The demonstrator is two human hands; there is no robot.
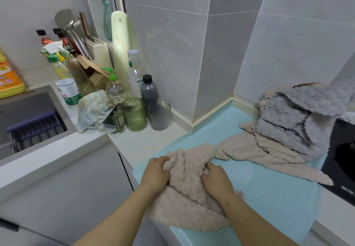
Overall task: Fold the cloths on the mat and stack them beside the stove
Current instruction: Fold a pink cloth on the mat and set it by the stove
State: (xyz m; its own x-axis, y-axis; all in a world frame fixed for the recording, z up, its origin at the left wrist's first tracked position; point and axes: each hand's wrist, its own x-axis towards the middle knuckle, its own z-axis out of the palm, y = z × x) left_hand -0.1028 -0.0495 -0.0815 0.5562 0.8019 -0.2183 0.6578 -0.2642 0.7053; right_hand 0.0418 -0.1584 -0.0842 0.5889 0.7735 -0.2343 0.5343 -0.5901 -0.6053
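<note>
Grip | left hand (155, 174) clutches pink cloth (189, 170) | right hand (217, 183) clutches it | on mat (278, 194)

- A white counter (138, 142) is seen running along the tiled wall, with a sink (28, 115) set into it at the left and a black stove (343, 161) at the right.
- A pale blue mat (278, 194) is laid flat on the counter, just beside the stove.
- A pink cloth (188, 178) is bunched on the mat's near part.
- A pile of cloths (299, 115), grey and pink, is heaped at the mat's far right corner.
- A green mug (134, 114), a grey glass (159, 115), a dark bottle (148, 89), a striped rag (92, 109) and a phone (110, 119) are grouped left of the mat.
</note>
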